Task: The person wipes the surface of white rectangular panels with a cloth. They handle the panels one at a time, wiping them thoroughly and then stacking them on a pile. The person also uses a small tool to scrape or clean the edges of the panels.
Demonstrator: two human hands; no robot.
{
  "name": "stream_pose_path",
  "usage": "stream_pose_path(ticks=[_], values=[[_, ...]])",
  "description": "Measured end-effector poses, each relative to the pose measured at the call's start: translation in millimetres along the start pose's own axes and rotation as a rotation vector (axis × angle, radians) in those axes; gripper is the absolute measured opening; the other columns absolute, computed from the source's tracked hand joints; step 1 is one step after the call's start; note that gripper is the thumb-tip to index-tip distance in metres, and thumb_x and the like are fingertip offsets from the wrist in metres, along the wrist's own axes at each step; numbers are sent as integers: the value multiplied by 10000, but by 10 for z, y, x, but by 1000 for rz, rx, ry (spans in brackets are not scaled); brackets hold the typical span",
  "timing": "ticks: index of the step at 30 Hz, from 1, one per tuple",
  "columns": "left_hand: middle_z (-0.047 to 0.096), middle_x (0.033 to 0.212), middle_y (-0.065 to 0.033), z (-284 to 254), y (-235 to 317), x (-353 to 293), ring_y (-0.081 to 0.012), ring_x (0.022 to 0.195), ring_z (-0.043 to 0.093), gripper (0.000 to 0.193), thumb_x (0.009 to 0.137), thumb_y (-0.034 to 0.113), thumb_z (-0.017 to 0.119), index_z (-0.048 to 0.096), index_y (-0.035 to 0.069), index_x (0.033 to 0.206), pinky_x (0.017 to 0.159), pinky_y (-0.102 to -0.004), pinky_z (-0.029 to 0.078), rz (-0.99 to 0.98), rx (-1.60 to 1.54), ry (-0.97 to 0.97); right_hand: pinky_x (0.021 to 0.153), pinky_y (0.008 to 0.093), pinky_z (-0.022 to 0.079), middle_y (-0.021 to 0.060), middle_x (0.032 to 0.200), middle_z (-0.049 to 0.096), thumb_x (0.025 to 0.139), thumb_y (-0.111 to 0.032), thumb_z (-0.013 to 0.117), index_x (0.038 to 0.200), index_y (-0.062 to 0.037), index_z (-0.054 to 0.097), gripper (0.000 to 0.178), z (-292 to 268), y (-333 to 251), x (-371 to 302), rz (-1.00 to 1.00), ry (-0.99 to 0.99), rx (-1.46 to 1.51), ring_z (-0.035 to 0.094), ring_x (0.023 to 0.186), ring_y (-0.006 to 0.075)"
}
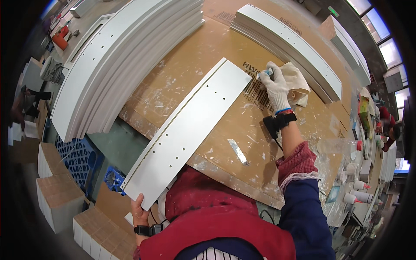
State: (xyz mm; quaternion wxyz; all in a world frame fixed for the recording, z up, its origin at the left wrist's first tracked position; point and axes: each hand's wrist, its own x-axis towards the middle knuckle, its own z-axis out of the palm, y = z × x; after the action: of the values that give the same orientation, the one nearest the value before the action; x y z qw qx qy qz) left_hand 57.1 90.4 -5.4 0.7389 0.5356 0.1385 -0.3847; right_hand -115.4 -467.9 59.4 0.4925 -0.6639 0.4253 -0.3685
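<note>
A long white panel [190, 125] with drilled holes and a grooved edge lies slantwise across the cardboard-covered table [212, 151], its near end sticking out past the table's edge. My bare left hand [138, 211] grips that near end at its corner. Beyond the panel's far end, my right hand [276, 86] in a white knitted glove is closed on a small bluish-white wad [263, 74], whose kind I cannot make out. A crumpled cream cloth [295, 84] lies right beside the glove. On the cardboard below it rests a flat, paint-flecked metal strip [237, 151].
Tall stacks of white panels [93, 56] stand at the left, with another panel stack [290, 47] at the back right. Glue bottles [352, 198] and a clear plastic bottle [340, 146] crowd the right side. A blue plastic pallet [78, 156] and stacked boards [60, 203] sit lower left.
</note>
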Motion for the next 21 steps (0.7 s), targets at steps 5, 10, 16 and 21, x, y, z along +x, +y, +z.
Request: stream_pose_path(ticks=[5,10,16,21], values=[[508,1247,-122,-6,14,-16,-276,1139,514,613,794,81,637,362,15,1338,970,-393,433,-10,21,9,737,222,428,-12,851,520,830,-101,616,1155,-72,540,335,67,101,100,-3,-41,-73,501,798,89],[496,1264,-114,-54,17,-7,-275,1156,500,619,794,78,636,358,19,1344,991,-396,411,-9,39,32,748,251,442,9,837,538,822,-99,622,1150,-96,540,338,78,149,90,-145,-42,-349,528,797,109],[488,1280,-114,-61,27,-6,-270,1174,486,616,796,71,630,361,11,1347,1011,-389,385,-25,34,32,736,294,457,50,848,581,826,-171,621,1149,-137,542,334,83,69,109,-155,-17,-414,576,764,171],[488,1280,-119,-97,16,-6,-269,1172,488,609,799,67,623,361,5,1345,1008,-388,390,-40,19,49,735,306,460,51,844,594,823,-170,619,1138,-145,543,325,93,68,145,-176,54,-603,589,773,189]])
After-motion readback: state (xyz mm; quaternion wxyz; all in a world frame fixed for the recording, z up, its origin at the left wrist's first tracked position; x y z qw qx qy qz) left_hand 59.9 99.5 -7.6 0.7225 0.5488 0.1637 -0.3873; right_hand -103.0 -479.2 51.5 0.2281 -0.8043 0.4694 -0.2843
